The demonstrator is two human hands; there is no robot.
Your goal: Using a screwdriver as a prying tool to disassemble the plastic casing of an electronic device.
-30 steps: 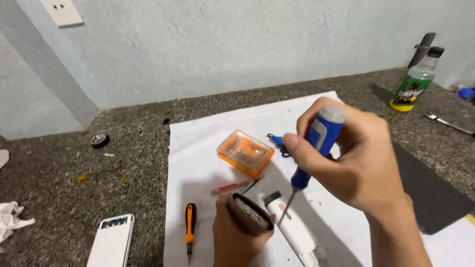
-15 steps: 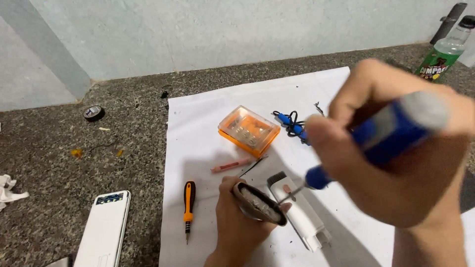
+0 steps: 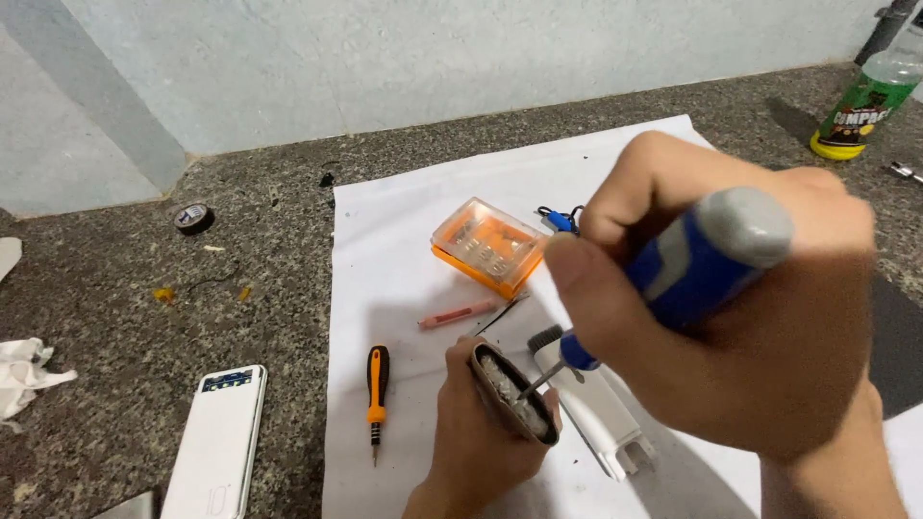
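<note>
My right hand (image 3: pixel 740 327) grips a blue and grey screwdriver (image 3: pixel 687 269) close to the camera. Its metal tip reaches into a small dark oval part (image 3: pixel 514 394) with grey material inside. My left hand (image 3: pixel 476 447) holds that part upright from below, over a white paper sheet (image 3: pixel 394 259). A white plastic housing (image 3: pixel 596 413) lies on the sheet just right of the part, partly under the screwdriver.
An orange bit case (image 3: pixel 486 245), a pink stick (image 3: pixel 457 313), a small orange and black screwdriver (image 3: pixel 377 389) and a blue clip (image 3: pixel 560 219) lie on the sheet. A white power bank (image 3: pixel 216 447), black tape roll (image 3: pixel 194 218), crumpled tissue (image 3: pixel 24 370) and green bottle (image 3: pixel 865 101) sit on the stone counter.
The view has shifted and my right hand with the screwdriver has come closer to the camera. Its tip has moved from beside the white housing into the dark oval part.
</note>
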